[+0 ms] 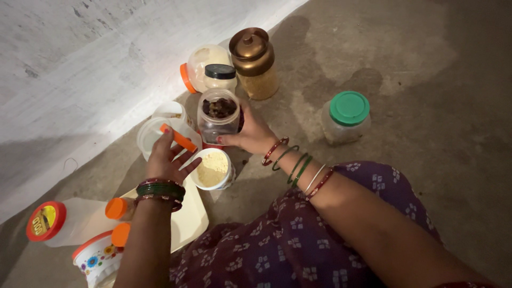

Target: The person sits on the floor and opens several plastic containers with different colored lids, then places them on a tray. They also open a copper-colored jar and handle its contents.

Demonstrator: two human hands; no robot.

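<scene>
The right hand (pixel 250 136) is gripping a clear plastic jar w/ dark contents (pixel 218 116), lid off, fingers wrapped round its lower side; the jar is standing on the grey concrete floor (pixel 426 64). The left hand (pixel 168 157) is pinching a small orange scoop (pixel 178 137) btwn fingers, just over a white open tub of pale yellow powder (pixel 213 169). A brown-lidded jar of yellow grains (pixel 255 64) and a green-lidded clear jar (pixel 346 117) are standing nearby.
</scene>
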